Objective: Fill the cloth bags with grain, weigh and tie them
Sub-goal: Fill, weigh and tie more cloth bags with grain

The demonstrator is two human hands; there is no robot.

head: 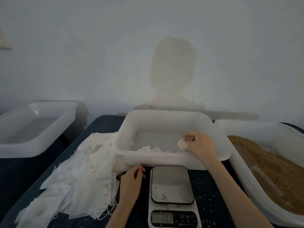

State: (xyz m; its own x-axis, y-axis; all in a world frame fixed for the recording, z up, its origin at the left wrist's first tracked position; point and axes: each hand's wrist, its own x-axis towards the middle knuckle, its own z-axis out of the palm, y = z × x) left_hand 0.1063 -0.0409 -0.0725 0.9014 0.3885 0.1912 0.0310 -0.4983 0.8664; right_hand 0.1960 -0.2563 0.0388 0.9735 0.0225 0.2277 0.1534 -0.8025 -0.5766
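Observation:
My right hand [199,143] reaches into the middle white tub [164,117] and holds a small filled white cloth bag [182,143] in its curled fingers near the tub's right side. My left hand [131,180] rests with loosely curled fingers on the dark table, at the right edge of a heap of flat empty cloth bags [79,178]; I cannot tell whether it holds anything. A white kitchen scale [171,185] stands between my arms, its platform bare except for a few grains. Brown grain [273,165] fills the tub on the right.
Several white bags lie along the middle tub's near inner wall [153,149]. Another white tub [36,127] stands at the far left. Loose grains are scattered on the dark table [209,186] around the scale. A wall rises right behind the tubs.

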